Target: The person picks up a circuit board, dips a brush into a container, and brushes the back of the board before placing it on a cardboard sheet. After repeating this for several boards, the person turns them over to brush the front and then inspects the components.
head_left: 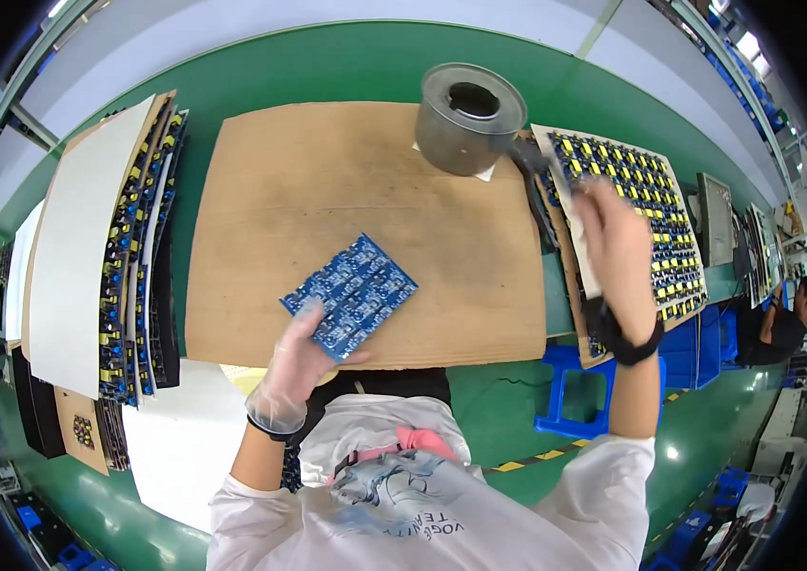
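Observation:
My left hand (297, 366), in a thin clear glove, grips a blue circuit board panel (354, 295) by its lower left edge, thumb on top. The panel is tilted over a sheet of brown cardboard (270, 190), with its silvery pads and solder points facing up. My right hand (618, 247) is raised at the right, over the near side of a stack of boards with yellow and blue parts (656, 205). Its fingers are closed around a thin, pale item, too blurred to name. A black curved item (537, 195) lies beside that hand.
A round grey metal pot (472, 119) with a hole in its top stands at the cardboard's far right corner. At the left rise layered boards (132, 276) under a white sheet (75, 247). A blue stool (580, 390) is below the table's right side.

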Demonstrator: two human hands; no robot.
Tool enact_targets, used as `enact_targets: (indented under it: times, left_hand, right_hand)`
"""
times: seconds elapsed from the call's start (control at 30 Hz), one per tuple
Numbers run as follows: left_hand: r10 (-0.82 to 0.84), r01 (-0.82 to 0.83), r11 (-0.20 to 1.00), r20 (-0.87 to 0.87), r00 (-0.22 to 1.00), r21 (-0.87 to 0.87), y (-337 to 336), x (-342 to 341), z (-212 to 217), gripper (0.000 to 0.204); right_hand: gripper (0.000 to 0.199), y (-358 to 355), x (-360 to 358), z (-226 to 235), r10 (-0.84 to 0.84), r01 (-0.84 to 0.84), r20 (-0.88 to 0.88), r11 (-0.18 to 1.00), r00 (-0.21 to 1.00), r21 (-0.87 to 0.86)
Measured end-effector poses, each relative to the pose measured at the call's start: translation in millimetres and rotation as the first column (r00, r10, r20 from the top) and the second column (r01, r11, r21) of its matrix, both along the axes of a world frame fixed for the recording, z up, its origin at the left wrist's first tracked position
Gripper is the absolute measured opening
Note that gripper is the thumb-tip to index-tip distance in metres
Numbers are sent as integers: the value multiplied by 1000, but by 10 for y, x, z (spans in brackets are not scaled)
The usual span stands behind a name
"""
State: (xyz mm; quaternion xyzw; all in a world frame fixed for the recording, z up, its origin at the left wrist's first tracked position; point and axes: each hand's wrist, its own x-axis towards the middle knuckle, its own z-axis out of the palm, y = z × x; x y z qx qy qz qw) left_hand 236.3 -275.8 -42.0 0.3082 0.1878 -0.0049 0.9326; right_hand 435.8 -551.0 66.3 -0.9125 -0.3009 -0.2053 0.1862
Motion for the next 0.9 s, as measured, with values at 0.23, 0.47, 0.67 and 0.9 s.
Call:
enact_targets:
  times: [0.23,0.47,0.67,0.9]
  left_hand:
    - [-23,47,988,164,986,-146,25,-48,-210,50]
    - [119,-122,992,140,983,17,-111,-107,-235,39]
    - [197,-182,979,187,962,-94,-248,14,-261,38]
    - [173,-145,983,293,940,-116,-215,8,-331,43]
  right_hand:
    - [9,978,1406,87,302,-23,308,747,902,-664]
    - [11,768,1205,497,240,-26,318,834,917,-552]
    - [12,551,839,-98,42,44,238,938,970,-344]
    - [9,493,743,-153,48,-3,245,984,968,-179]
